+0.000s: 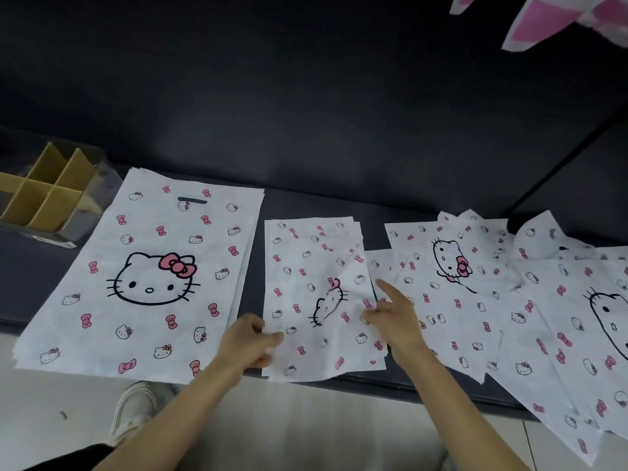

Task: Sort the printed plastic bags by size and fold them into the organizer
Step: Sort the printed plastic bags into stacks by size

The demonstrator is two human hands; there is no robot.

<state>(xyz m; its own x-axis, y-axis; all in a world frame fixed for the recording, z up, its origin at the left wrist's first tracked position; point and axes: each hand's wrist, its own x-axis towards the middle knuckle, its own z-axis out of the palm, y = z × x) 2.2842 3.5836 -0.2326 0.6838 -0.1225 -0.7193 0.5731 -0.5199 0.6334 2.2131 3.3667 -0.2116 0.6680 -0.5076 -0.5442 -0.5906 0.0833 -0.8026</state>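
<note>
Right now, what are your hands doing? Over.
Left hand pinches left edge, middle bag stack. Right hand at right edge, grip unclear. Loose bags crowd right side.

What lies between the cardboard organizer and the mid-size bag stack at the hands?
The stack of large bags lies flat there, as the head view shows.

Illumination is dim and even, with no hard shadows. The dark wall carries one faint, diffuse bright patch left of centre. The white large bags and the pale floor are the brightest surfaces, without glare. Detail is soft throughout. The right hand over the middle bags smears at its fingertips. Wide-angle distortion stretches the right-side bags. The organizer and the pink-and-white sheet at the frame edges are blurred.
</note>
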